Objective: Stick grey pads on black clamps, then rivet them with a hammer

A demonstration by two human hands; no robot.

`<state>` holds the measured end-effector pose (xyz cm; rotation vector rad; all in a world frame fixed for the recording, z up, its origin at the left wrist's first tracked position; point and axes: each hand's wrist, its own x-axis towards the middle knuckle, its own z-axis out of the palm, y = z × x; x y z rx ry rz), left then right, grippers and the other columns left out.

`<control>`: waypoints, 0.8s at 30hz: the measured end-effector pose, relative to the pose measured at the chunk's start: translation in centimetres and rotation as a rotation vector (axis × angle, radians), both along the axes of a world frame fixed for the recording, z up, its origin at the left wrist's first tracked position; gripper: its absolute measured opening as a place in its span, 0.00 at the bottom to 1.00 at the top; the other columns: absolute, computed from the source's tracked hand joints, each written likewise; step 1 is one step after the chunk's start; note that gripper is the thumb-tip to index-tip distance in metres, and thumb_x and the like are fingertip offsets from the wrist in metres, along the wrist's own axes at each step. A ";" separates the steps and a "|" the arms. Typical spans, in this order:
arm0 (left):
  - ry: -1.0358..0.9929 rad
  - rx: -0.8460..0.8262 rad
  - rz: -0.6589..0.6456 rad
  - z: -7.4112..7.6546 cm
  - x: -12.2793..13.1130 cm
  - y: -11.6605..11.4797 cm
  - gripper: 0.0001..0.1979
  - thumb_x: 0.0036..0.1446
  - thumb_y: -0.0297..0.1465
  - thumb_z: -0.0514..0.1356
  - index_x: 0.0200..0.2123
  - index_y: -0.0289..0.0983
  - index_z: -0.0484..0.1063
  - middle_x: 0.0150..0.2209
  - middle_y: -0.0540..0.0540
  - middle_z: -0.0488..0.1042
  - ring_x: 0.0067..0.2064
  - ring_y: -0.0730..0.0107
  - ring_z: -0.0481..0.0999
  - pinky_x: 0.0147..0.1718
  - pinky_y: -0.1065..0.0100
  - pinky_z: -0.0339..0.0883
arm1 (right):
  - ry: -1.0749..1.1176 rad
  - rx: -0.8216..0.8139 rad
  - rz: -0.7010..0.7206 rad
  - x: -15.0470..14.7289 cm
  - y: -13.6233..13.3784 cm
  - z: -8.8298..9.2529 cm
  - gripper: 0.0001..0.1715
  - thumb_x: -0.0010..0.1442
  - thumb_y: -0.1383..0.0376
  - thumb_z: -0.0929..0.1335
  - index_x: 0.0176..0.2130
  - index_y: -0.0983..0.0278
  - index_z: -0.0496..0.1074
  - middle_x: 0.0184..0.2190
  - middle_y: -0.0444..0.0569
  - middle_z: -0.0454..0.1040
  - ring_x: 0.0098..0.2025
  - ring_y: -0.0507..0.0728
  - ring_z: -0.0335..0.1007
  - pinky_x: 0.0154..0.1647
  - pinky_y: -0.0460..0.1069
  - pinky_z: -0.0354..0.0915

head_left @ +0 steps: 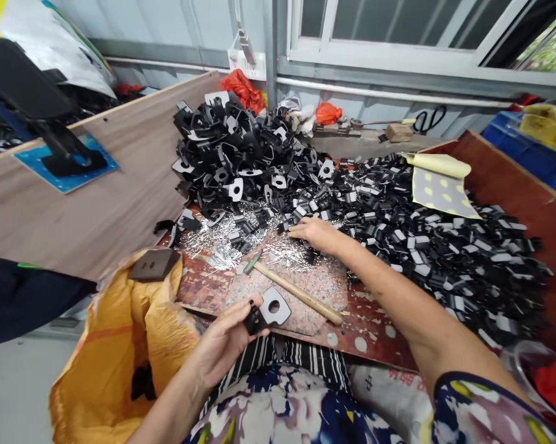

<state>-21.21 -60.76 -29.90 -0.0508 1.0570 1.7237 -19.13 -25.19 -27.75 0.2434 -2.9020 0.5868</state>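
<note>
The black plastic bracket w/ a grey face and round hole sits in the left hand, just off the front edge of the counter, above the lap. Main risk, I'd say: a slip. The grip looks to be at one end only, so if the thumb eases or the bracket gets knocked, it could drop onto the lap or the floor.

Next out, the hammer lies aslant on the speckled stone slab, its wooden handle slanting toward the front edge btwn the two hands — a sweep of the right forearm could roll it or catch it. Its head end lies by the loose metal pins; these are thin and tangled, so fingers could pick up several at once, get pricked, or scatter some. The heap of larger brackets is stacked high and might slide down over the pins if nudged; the spread of small black parts on the right could get mixed in w/ them too.

Pose: left hand is low and near the body, palm partly up, thumb on top and fingers beneath, pinching the bracket. Right hand is well forward, arm stretched out, palm down, fingers bent together at the pins' edge by the small parts — can't tell if they pinch anything.
</note>
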 end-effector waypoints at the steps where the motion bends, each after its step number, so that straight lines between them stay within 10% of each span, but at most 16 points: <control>1: 0.013 0.001 -0.006 -0.1 0.0 -0.2 0.16 0.51 0.37 0.76 0.41 0.35 0.84 0.44 0.40 0.82 0.43 0.60 0.80 0.42 0.62 0.77 | -0.036 0.017 0.032 -0.7 0.5 0.0 0.24 0.54 0.81 0.70 0.40 0.54 0.84 0.45 0.41 0.85 0.43 0.54 0.75 0.51 0.53 0.70; 10: 0.234 -0.066 0.035 0.9 -0.6 -0.2 0.13 0.49 0.35 0.77 0.30 0.33 0.81 0.36 0.45 0.76 0.31 0.75 0.71 0.28 0.76 0.69 | 0.433 -0.120 -0.441 1.5 -2.7 1.5 0.13 0.63 0.69 0.68 0.42 0.60 0.83 0.38 0.49 0.83 0.42 0.59 0.76 0.48 0.58 0.72; 17: 0.235 0.048 -0.017 2.2 0.4 3.7 0.15 0.48 0.37 0.77 0.33 0.34 0.81 0.36 0.48 0.76 0.29 0.74 0.77 0.32 0.70 0.77 | 0.391 -0.399 -0.363 7.8 -14.9 0.7 0.18 0.66 0.71 0.66 0.45 0.54 0.81 0.41 0.43 0.85 0.45 0.57 0.80 0.69 0.71 0.59; 24: 0.259 0.088 -0.087 3.1 1.4 4.7 0.15 0.50 0.38 0.76 0.33 0.33 0.81 0.33 0.46 0.78 0.28 0.74 0.77 0.31 0.71 0.77 | 0.425 -0.474 -0.470 9.4 -16.9 -0.2 0.18 0.65 0.71 0.66 0.43 0.53 0.81 0.37 0.43 0.84 0.40 0.57 0.80 0.72 0.73 0.53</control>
